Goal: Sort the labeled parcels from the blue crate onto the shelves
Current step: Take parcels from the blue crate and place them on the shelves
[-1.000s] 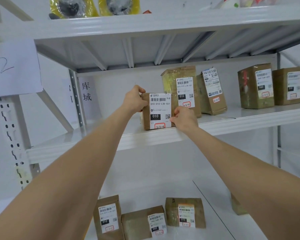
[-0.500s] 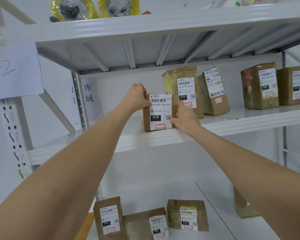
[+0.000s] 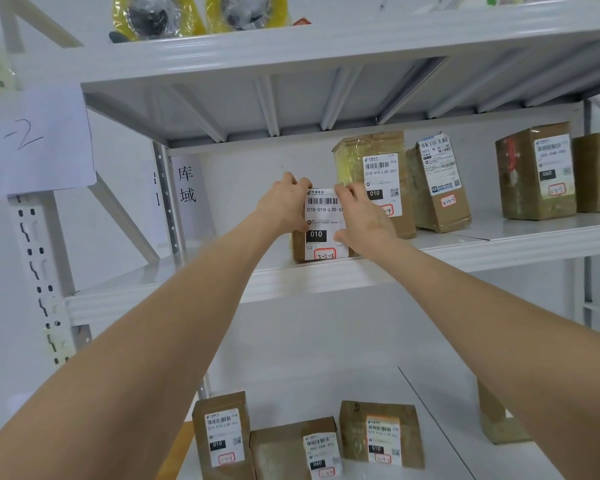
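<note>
Right hand [image 3: 364, 220]: risen from the lower right corner of the parcel [image 3: 321, 233] to its upper right edge, fingers curled over the top, grasping it. Left hand [image 3: 284, 202]: clasps the parcel's upper left corner, arm outstretched. Parcel: brown, label 010, upright on white middle shelf [image 3: 187, 289]. Right of the parcel: taped box [image 3: 354, 157], close beside. Below the parcel: lower shelf [image 3: 430, 427].

My left grip [image 3: 284, 204] and right grip [image 3: 364, 221] hold the 010 parcel [image 3: 322, 220] upright on the middle shelf [image 3: 187, 292], just left of a taped parcel [image 3: 368, 147].
</note>
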The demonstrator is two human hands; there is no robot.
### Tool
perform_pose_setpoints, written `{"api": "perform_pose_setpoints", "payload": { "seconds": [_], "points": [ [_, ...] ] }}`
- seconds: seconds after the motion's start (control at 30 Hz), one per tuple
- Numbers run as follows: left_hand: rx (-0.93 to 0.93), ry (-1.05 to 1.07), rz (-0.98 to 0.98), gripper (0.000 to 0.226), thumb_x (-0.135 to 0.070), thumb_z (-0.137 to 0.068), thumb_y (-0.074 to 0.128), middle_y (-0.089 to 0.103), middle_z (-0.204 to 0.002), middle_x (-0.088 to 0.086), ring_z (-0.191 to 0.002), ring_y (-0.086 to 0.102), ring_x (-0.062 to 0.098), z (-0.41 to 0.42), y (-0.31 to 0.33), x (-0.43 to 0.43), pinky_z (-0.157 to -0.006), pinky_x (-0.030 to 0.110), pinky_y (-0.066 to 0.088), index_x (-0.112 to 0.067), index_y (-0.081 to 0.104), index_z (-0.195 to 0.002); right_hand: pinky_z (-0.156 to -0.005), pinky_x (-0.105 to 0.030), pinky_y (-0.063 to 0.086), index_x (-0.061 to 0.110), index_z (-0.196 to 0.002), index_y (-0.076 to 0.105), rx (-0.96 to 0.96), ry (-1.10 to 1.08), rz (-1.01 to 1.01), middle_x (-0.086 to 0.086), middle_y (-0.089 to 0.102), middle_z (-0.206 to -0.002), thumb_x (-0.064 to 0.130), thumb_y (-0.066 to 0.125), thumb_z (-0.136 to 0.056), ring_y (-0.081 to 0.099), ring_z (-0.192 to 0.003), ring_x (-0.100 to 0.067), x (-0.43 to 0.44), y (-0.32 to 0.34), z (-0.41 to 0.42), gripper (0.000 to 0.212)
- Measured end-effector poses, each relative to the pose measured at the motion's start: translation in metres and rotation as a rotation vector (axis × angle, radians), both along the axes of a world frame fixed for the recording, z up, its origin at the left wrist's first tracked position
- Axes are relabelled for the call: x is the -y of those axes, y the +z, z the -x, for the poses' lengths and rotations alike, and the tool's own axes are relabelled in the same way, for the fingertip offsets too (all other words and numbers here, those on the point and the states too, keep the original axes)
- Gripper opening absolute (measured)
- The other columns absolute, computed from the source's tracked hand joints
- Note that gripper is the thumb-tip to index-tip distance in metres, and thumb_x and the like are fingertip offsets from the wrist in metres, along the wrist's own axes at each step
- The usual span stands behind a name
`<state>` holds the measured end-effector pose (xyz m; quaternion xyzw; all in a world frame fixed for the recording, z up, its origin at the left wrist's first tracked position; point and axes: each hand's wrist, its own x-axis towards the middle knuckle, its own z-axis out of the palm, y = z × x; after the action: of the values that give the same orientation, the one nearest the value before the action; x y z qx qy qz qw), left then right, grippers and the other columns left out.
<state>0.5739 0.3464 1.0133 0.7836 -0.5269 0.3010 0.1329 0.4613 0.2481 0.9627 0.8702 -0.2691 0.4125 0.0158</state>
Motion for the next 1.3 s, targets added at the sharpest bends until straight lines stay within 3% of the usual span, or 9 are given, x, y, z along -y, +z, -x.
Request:
{"api": "perform_pose_setpoints", "payload": {
  "seconds": [0.33,0.63,1.3],
  "points": [
    [-0.043,0.024,0.032,0.078,-0.023,-0.074,0.078,0.035,-0.132,0.012,-0.119,0.044,0.029,-0.013,-0.005,0.011,-0.093,0.040,0.047,-0.014,0.036,-0.139,-0.072,-0.035,0.041,0.015,-0.139,0.032,0.000,-0.023,-0.026,-0.006,0.029,-0.143,0.007,0.073,-0.078,0.057,-0.101,-0.035,0.010,0.003,-0.021,0.074],
    [-0.057,0.043,0.037,0.075,-0.017,-0.075,0.077,0.035,-0.131,0.013,-0.117,0.046,0.029,-0.033,-0.007,0.034,-0.092,0.040,0.049,-0.012,0.035,-0.137,-0.079,-0.043,0.048,0.015,-0.136,0.033,-0.046,-0.063,-0.048,-0.009,0.031,-0.140,-0.006,0.062,-0.080,0.056,-0.106,-0.037,0.030,0.004,-0.046,0.067],
    [-0.046,0.008,0.059,0.068,-0.013,-0.080,0.071,0.034,-0.131,0.016,-0.119,0.043,0.032,-0.062,-0.010,0.062,-0.095,0.040,0.047,-0.009,0.035,-0.137,-0.089,-0.042,0.043,0.012,-0.144,0.025,-0.053,-0.078,-0.041,-0.010,0.028,-0.145,-0.007,0.055,-0.083,0.045,-0.122,-0.033,0.052,0.005,-0.073,0.071]
  ]
}}
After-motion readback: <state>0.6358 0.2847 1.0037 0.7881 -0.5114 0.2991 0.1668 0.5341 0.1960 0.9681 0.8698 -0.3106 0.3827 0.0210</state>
